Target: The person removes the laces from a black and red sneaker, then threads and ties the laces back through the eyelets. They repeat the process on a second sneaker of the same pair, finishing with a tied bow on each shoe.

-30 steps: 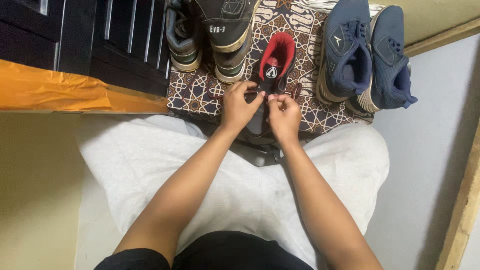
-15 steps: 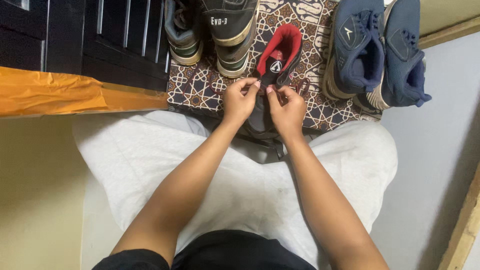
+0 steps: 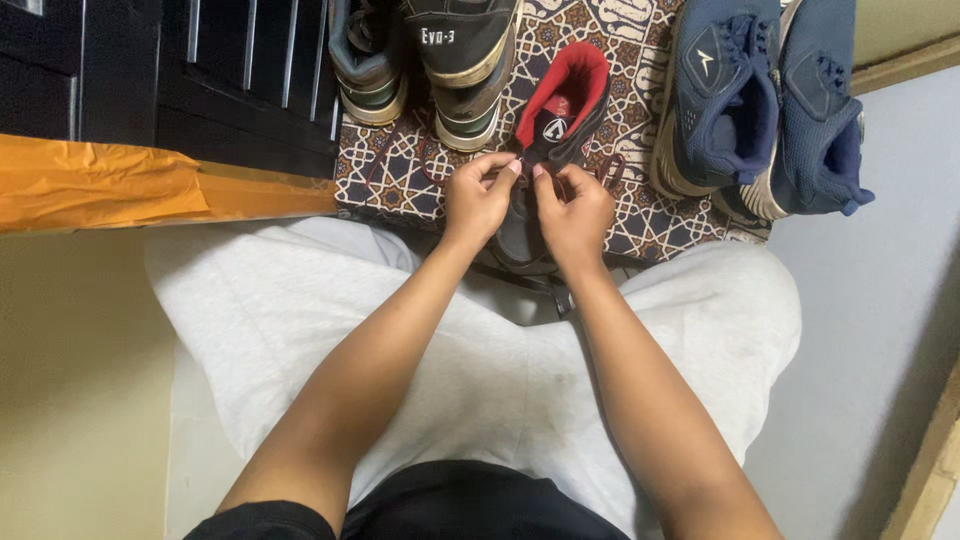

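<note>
A black shoe with a red lining (image 3: 560, 100) lies on a patterned mat (image 3: 400, 170) in front of my knees. My left hand (image 3: 478, 198) and my right hand (image 3: 572, 210) meet over the shoe's lace area, fingertips pinched on its dark red lace (image 3: 524, 170). Loops of the same lace trail to the left and right of my hands. The shoe's lower half is hidden under my hands.
A dark pair of shoes (image 3: 430, 60) stands at the mat's far left, a navy blue pair (image 3: 760, 100) at its right. An orange taped edge (image 3: 120, 185) and dark slatted furniture (image 3: 200, 70) lie to the left; a wooden strip (image 3: 925, 470) runs along the right.
Both hands have shifted slightly up the shoe and their fingertips have come closer together on the lace. The view has drifted a little.
</note>
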